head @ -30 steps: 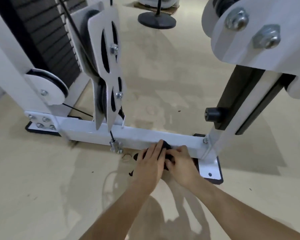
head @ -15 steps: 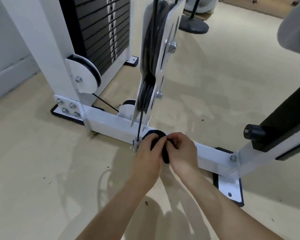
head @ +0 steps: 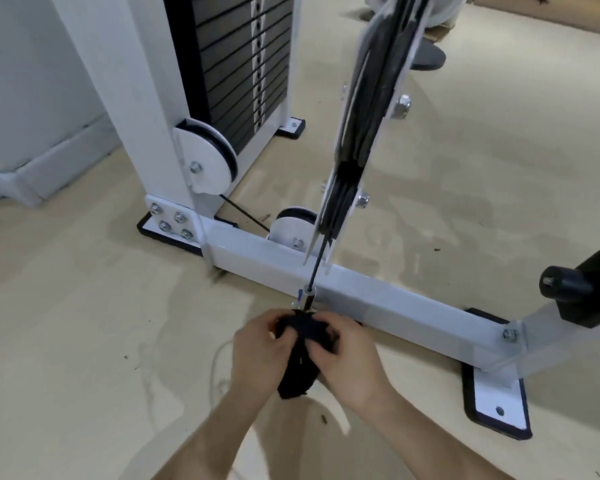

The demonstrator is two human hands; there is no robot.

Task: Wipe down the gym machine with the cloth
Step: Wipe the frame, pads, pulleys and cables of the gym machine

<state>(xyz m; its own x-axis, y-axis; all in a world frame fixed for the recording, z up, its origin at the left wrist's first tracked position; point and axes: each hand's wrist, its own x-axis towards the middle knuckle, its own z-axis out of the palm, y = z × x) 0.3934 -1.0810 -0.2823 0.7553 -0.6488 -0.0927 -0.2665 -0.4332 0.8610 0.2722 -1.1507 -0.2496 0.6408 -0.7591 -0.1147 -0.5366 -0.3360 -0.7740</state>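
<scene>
Head view looks down on both hands meeting low in the middle, each closed on a dark cloth (head: pixel 300 355) bunched between them. Left hand (head: pixel 257 351) pinches the cloth's upper left edge with curled fingers; right hand (head: pixel 347 358) grips its right side, thumb pressed over the fabric. A loose tail of cloth hangs down between the wrists toward the pale floor (head: pixel 84 341). Just beyond the fingertips a black cable (head: pixel 317 268) drops into a small metal fitting (head: pixel 307 296), which sits just above the cloth's top edge; whether they touch is unclear. Behind it the white base bar (head: pixel 395 303) of the gym machine runs from upper left to right of the hands. Up and left of the left hand stands the weight stack (head: pixel 243 64), with a white pulley (head: pixel 208 161) at its foot
</scene>
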